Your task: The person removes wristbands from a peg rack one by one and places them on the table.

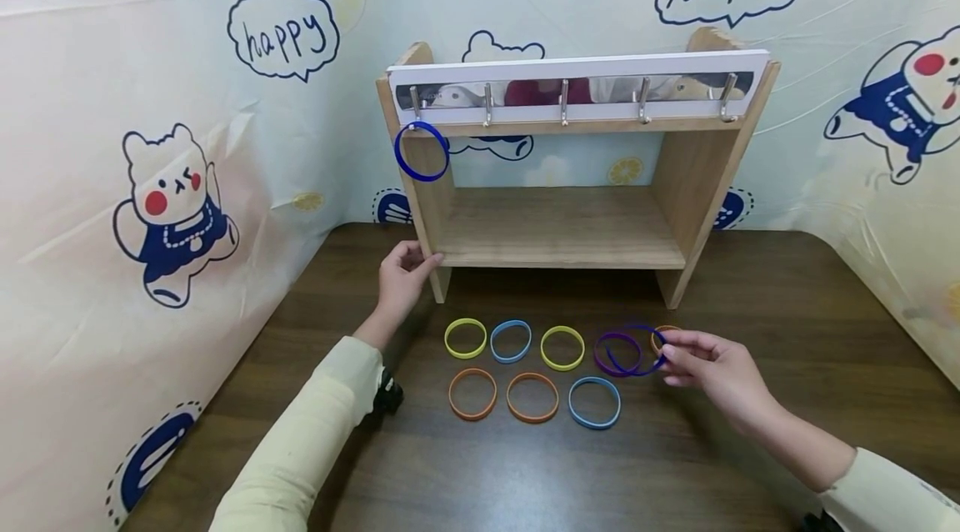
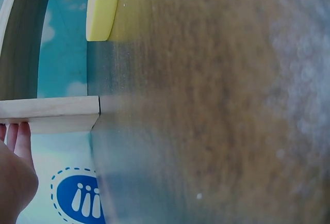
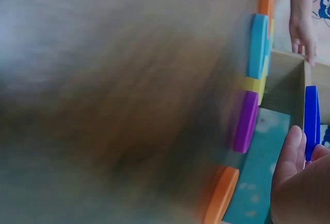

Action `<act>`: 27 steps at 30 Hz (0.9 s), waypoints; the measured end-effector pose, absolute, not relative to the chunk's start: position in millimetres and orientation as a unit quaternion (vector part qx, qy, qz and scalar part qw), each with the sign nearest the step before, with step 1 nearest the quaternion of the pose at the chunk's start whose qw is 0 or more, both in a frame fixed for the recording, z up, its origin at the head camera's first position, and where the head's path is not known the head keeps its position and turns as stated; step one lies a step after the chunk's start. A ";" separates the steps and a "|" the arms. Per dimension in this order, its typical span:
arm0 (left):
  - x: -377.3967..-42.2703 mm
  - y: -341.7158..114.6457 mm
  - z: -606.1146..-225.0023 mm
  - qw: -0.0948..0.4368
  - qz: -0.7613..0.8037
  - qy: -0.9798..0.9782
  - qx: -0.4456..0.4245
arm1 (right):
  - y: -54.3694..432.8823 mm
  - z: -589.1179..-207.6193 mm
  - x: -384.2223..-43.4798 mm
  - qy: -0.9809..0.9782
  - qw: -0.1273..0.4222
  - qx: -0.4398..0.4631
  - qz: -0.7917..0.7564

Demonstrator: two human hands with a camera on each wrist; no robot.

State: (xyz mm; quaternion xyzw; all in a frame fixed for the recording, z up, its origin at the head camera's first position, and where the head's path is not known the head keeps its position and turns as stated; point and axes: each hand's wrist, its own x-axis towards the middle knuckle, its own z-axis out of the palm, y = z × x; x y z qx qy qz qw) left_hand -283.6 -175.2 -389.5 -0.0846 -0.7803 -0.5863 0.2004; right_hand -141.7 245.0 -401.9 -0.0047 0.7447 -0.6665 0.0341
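My left hand [image 1: 397, 286] grips the lower left side panel of a wooden rack [image 1: 562, 255], thumb at its front edge and fingers against the outer face. In the left wrist view those fingers [image 2: 23, 139] touch the panel. Between thumb and fingers, my right hand [image 1: 716, 365] pinches a dark blue ring [image 3: 311, 115], raised off the table. In the head view it overlaps a purple ring [image 3: 246, 122] on the table; an orange ring [image 3: 221, 195] lies partly behind the fingertips. Another dark blue ring [image 1: 425, 178] hangs from the rack's leftmost hook [image 1: 415, 101].
Several metal hooks line the rack's white top rail [image 1: 525, 117]. On the brown table [image 1: 420, 474] lie yellow rings, one being the left yellow ring [image 1: 447, 343], light blue rings such as the front light blue ring [image 1: 595, 425], and two front orange rings [image 1: 472, 417]. A printed curtain [image 1: 300, 140] stands behind.
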 end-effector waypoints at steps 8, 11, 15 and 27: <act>-284.5 -175.5 -388.2 0.193 -0.588 -0.782 -0.080 | 258.1 -416.8 -132.5 0.751 0.048 0.008 -0.659; -284.6 -175.4 -387.8 0.192 -0.586 -0.783 -0.080 | 263.0 -421.5 -129.3 0.754 0.056 0.013 -0.654; -284.8 -175.8 -387.7 0.192 -0.588 -0.782 -0.080 | 268.0 -425.9 -126.4 0.763 0.070 0.013 -0.643; -284.4 -176.0 -389.3 0.194 -0.583 -0.786 -0.076 | 272.5 -431.4 -121.8 0.785 0.122 0.002 -0.607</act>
